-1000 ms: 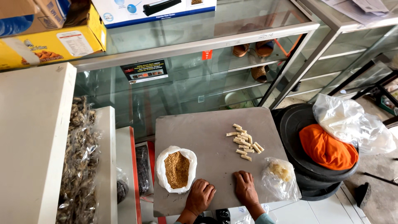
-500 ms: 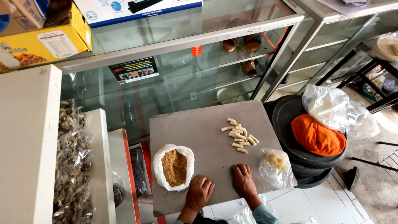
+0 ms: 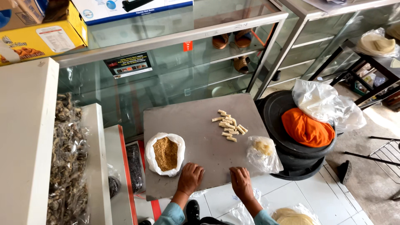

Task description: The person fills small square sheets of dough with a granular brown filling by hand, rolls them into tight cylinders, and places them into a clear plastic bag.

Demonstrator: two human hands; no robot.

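Both hands flat at bench [image 3: 196, 121] bottom edge: left hand [image 3: 190, 178] beside crumb bag [image 3: 165, 153], right hand [image 3: 241, 182] near clear bag [image 3: 262, 154]; fingers together, pinching nothing.

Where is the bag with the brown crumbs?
In the head view, the open white bag of brown crumbs sits at the grey board's left edge, just above the left hand.

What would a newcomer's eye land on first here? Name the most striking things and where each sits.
First the bright orange cloth lying on the black tub at the right, under a crumpled clear bag. Then the grey board in the middle, with a heap of pale short sticks, an open white bag of brown crumbs at its left, and the left hand and right hand flat at its near edge.
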